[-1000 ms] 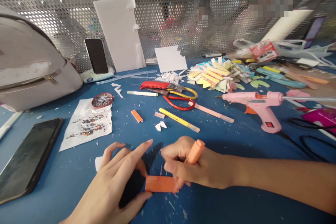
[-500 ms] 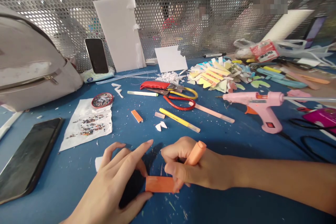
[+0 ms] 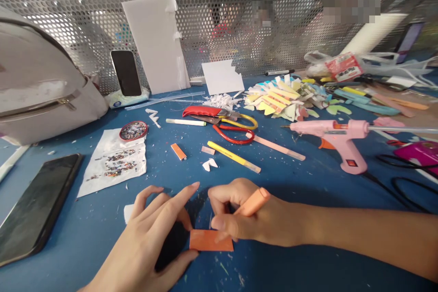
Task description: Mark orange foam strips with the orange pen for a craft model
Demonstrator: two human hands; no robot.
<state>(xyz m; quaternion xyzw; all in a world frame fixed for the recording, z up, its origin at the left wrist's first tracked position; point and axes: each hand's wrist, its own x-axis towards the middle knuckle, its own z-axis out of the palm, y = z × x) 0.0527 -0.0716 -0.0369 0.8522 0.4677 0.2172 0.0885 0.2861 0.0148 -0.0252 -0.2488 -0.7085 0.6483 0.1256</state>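
My right hand [image 3: 248, 214] is closed around an orange marker [image 3: 253, 202], which slants up to the right. Its hidden tip is over an orange rectangular piece [image 3: 208, 242] lying flat on the blue table. My left hand [image 3: 150, 232] steadies that piece at its left end, the thumb at the lower corner and a fingertip at the upper one. The other fingers of this hand are spread above the table. Beyond the hands lie a small orange piece [image 3: 178, 151], a yellow marker [image 3: 234, 157] and a white scrap [image 3: 210, 164].
Red-and-yellow-handled scissors [image 3: 236, 133] lie mid-table beside a red-handled cutter [image 3: 201, 110]. A pink glue gun [image 3: 342, 139] is at right, its cord trailing. Paper scraps [image 3: 284, 96] are heaped behind. Left are a phone [image 3: 37, 205], a bead-covered sheet [image 3: 114, 162] and a bag [image 3: 41, 82].
My right hand has shifted slightly left over the orange piece, and the marker leans lower. More of the piece's right end shows. My left hand stays in place.
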